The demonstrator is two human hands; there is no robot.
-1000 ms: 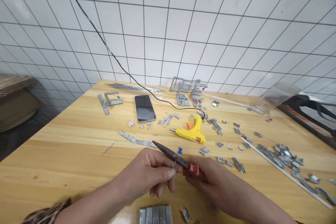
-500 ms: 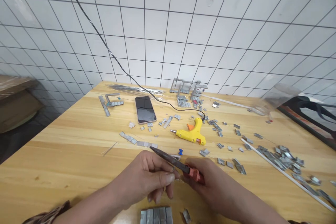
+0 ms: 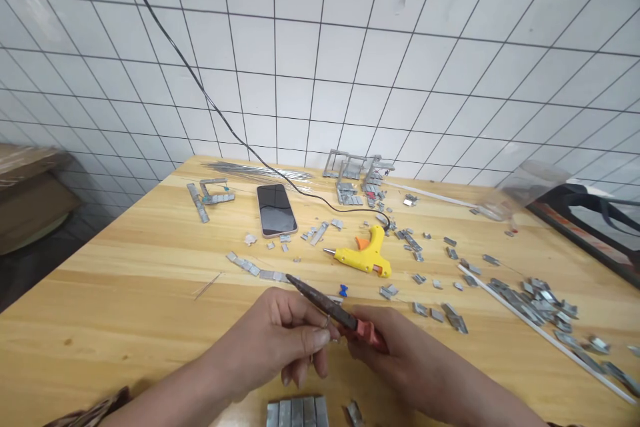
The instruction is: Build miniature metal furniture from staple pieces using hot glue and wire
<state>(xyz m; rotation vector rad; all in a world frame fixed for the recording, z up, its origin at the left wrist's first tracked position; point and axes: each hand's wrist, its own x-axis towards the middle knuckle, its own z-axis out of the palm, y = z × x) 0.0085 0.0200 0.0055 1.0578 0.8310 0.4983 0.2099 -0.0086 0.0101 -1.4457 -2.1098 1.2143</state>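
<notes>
My right hand (image 3: 400, 347) is wrapped round the red handles of long-nose pliers (image 3: 325, 301), whose dark jaws point up and left. My left hand (image 3: 287, 337) is closed, thumb against fingers, pinching a thin piece of wire (image 3: 327, 322) just below the jaws. Most of that wire is hidden by the fingers. Below the hands, a row of grey metal staple strips (image 3: 297, 411) lies at the front edge of the view, with a loose staple piece (image 3: 355, 412) to its right. A small blue piece (image 3: 343, 290) sits beyond the pliers.
A yellow glue gun (image 3: 365, 257) lies ahead, its black cord (image 3: 215, 103) running up the tiled wall. Behind the hands are a phone (image 3: 277, 210), thin metal rods (image 3: 257, 170) and small staple-built structures (image 3: 357, 177). Scattered staples (image 3: 540, 303) and a white stick (image 3: 545, 333) lie right.
The pliers have tilted slightly in my right hand, with the jaws nearer the wire. My left hand keeps its pinch almost in place.
</notes>
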